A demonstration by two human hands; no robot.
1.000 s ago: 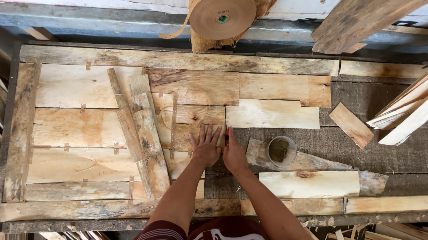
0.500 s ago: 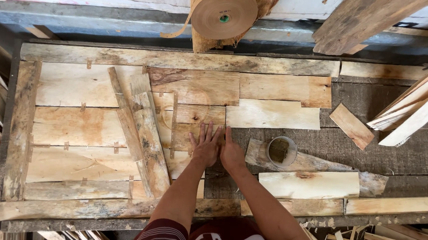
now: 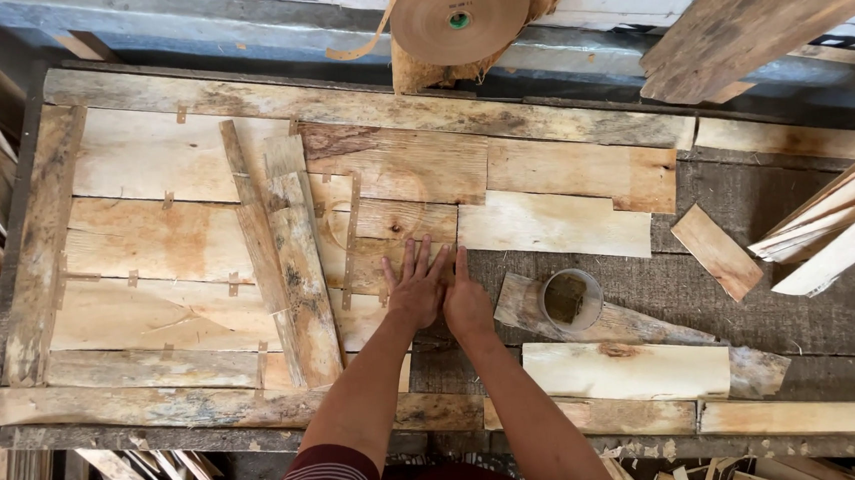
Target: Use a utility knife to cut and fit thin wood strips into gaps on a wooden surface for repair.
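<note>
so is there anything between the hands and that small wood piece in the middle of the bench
Nothing visible. The left hand lies flat on the small wood sheet, fingers spread, and the right hand presses beside it at the sheet's lower right corner. The cup sits off to the right, clear of both.

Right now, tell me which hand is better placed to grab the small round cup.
Right. The right hand lies next to the round cup, with bare table between them. The left hand lies flat on the veneer sheets, farther away.
</note>
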